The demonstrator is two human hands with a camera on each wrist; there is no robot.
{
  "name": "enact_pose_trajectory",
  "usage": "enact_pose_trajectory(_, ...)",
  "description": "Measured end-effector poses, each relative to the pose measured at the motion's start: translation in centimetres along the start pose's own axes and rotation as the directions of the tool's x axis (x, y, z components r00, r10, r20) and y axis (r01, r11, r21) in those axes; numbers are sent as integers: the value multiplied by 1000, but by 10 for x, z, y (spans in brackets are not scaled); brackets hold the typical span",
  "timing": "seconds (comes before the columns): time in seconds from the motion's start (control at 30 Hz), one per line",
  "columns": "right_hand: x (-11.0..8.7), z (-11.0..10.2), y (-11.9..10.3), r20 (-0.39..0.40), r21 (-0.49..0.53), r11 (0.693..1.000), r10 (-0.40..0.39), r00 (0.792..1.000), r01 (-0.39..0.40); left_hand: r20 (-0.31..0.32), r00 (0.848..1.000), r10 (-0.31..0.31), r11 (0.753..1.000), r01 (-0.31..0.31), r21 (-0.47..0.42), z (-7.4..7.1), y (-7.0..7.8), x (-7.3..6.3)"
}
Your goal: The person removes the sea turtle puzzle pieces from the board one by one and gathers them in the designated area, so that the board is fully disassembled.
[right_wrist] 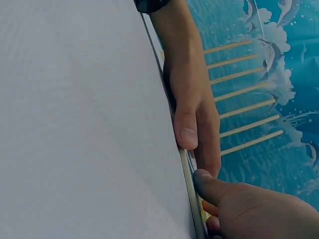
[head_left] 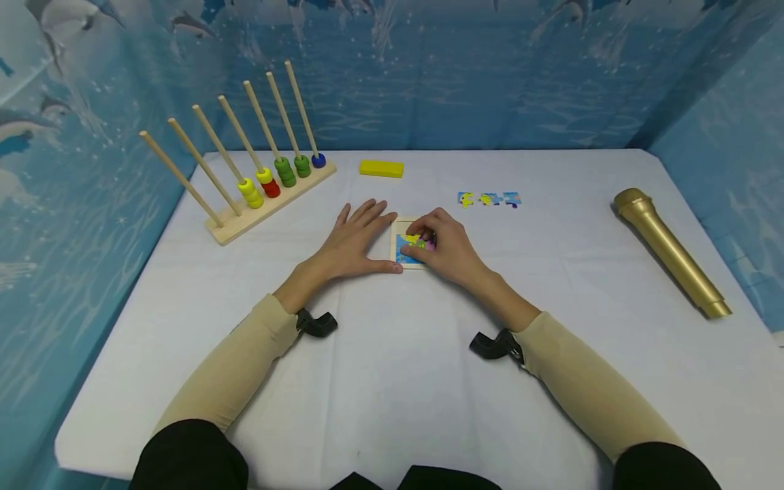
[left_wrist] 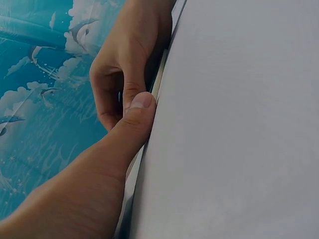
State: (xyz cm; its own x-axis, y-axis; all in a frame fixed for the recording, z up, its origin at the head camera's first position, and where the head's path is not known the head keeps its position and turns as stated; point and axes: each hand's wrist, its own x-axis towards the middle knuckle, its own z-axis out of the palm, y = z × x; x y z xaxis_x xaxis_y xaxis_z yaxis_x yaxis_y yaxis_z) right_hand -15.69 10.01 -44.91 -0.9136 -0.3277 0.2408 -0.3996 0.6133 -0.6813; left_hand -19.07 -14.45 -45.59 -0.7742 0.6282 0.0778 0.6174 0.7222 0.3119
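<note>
A small wooden-framed jigsaw puzzle [head_left: 399, 226] lies on the white table, its picture blue, yellow and purple. My left hand [head_left: 354, 246] rests at its left side with fingers spread; the index fingertip meets the upper left corner and the thumb lies along the near edge. Over the picture, my right hand [head_left: 450, 246] has curled fingers and pinches a yellow puzzle piece [head_left: 416, 240] between thumb and index finger, covering the frame's right part. In the right wrist view the left thumb [right_wrist: 187, 135] presses the frame's edge [right_wrist: 188, 172].
Loose puzzle pieces [head_left: 488, 199] lie in a row beyond the right hand. A yellow block [head_left: 381, 169] sits near the back edge. At back left stands a wooden peg rack [head_left: 245, 219] with coloured rings; a gold microphone [head_left: 670, 252] lies at right.
</note>
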Motion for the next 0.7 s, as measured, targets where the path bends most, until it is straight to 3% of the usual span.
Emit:
enact_pose_trajectory(0.33,5,-4,-6,58,3,999,49,997,-49,-1,1000,-2,1000,2,0,-2,1,0)
enact_pose_trajectory(0.7,1,1,1,-58,114,993,25,998,-18,7,1000,-9,1000,9,4,-1,2,1)
